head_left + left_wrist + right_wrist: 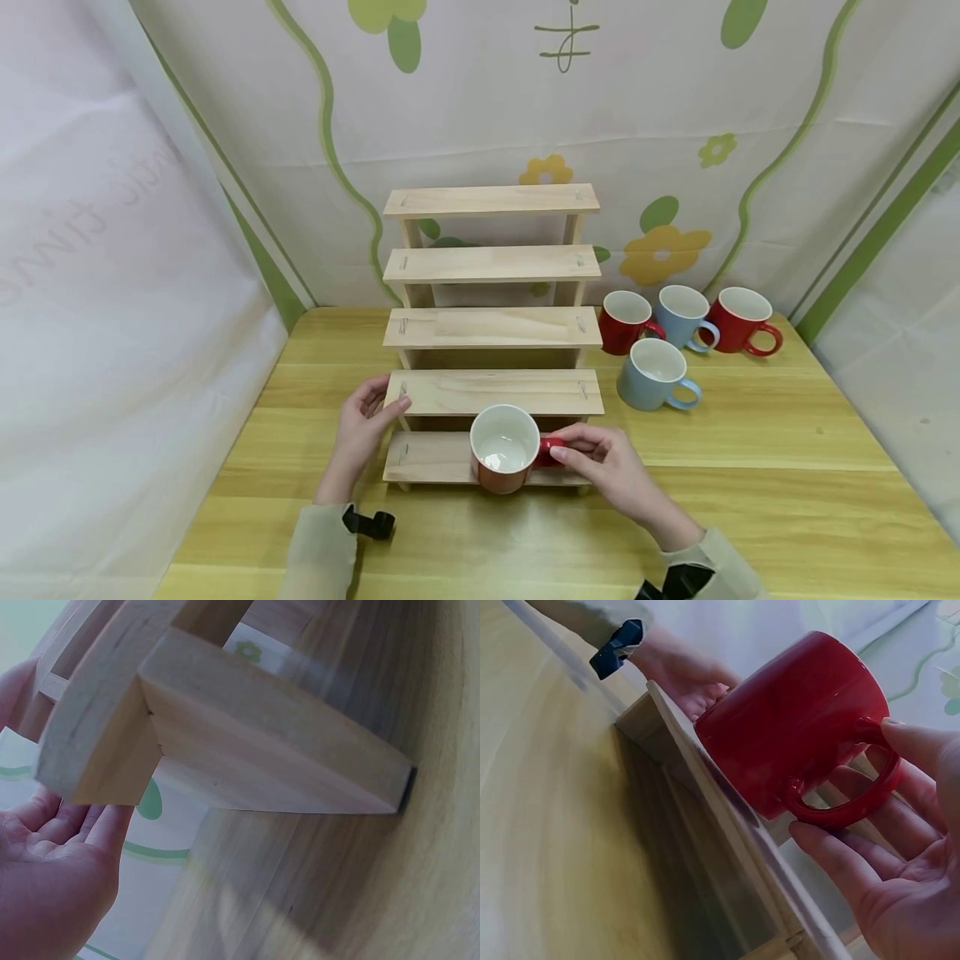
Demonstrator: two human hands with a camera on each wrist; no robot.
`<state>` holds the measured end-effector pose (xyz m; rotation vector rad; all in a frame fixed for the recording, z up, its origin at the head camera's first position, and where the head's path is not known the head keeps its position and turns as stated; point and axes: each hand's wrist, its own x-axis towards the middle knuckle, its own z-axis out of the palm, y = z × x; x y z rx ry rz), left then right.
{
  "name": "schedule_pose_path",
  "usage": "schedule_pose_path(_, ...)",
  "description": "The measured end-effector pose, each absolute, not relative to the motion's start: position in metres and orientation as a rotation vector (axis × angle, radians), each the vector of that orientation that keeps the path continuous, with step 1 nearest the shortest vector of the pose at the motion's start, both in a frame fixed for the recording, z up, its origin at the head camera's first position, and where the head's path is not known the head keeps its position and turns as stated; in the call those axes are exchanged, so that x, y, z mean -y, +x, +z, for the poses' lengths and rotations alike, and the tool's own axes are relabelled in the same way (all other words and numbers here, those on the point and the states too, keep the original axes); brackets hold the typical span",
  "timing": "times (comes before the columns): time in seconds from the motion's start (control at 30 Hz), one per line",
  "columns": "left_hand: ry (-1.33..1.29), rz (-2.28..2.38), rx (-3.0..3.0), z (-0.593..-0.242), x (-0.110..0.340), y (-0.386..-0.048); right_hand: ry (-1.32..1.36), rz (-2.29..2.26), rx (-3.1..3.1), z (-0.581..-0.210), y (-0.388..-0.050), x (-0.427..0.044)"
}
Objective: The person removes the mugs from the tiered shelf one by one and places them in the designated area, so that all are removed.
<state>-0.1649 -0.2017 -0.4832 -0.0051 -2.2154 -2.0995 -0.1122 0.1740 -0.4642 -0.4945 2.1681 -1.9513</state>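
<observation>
A stepped wooden rack [491, 329] stands on the table. At its left side my left hand [363, 425] holds the end of the second-lowest step, thumb on top; in the left wrist view the fingers of the left hand [64, 862] pass partly out of sight behind the wood. With thumb and fingers, my right hand [611, 471] pinches the handle of a red mug [504, 479], white inside. This mug [795, 724] is upright over the middle of the bottom step [431, 458], its base at the front edge. Whether its base touches the board, I cannot tell.
Right of the rack, a red mug [618, 333], a light blue mug [681, 321] and another red mug [731, 323] stand at the back. A second light blue mug [645, 383] stands before them. A printed cloth wall [465, 108] rises behind the table [750, 450].
</observation>
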Motion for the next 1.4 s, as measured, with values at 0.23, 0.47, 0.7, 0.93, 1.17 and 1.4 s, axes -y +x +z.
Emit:
schedule_pose_path(0.23, -0.007, -2.104, 2.224, -0.484, 0.201, -0.165, -0.553, -1.956, -2.213, -0.457, -0.111, -0.176)
schedule_pose_path(0.47, -0.02, -2.116, 2.2, -0.485, 0.202, -0.165, -0.602, -1.998, -2.214, -0.451, -0.11, -0.182)
schedule_pose_path(0.7, -0.012, -2.104, 2.217, -0.486, 0.202, -0.165, -0.579, -2.028, -2.234, -0.44, -0.11, -0.19)
schedule_pose_path(0.93, -0.006, -2.105, 2.219, -0.486, 0.202, -0.166, -0.604, -2.038, -2.224, -0.433, -0.111, -0.2)
schedule_pose_path(1.17, 0.003, -2.108, 2.227, -0.486, 0.202, -0.165, -0.585, -2.093, -2.217, -0.425, -0.11, -0.212)
schedule_pose_path(1.4, -0.002, -2.104, 2.228, -0.487, 0.203, -0.166, -0.529, -2.129, -2.272, -0.419, -0.113, -0.226)
